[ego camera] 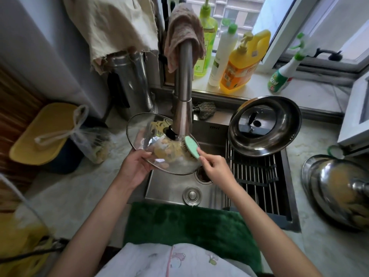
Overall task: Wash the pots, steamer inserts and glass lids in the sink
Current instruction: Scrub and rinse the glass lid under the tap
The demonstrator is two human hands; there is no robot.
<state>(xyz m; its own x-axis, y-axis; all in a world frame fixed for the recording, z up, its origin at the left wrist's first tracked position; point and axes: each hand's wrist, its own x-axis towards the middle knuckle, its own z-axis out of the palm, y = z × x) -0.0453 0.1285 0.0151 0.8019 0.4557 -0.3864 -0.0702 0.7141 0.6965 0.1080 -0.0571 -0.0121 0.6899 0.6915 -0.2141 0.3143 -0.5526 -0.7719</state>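
Observation:
A round glass lid (151, 134) with a black knob hangs tilted over the steel sink (169, 188), under the running tap (182, 108). My left hand (135, 166) grips its near rim from the left. My right hand (215, 166) holds a green-backed scrubbing brush (191, 146), bristles pressed against the lid's right side. A steel pot with a glass lid in it (263, 124) leans on the drying rack (255, 168) over the sink's right half. More steel pot parts (337, 188) sit on the counter at the right.
Detergent bottles (241, 62) line the window sill behind the sink. A rag (184, 35) hangs over the tap. On the left counter stand a yellow-lidded bin (46, 134), a plastic bag (93, 140) and a steel kettle (133, 82). A green towel (189, 226) covers the front edge.

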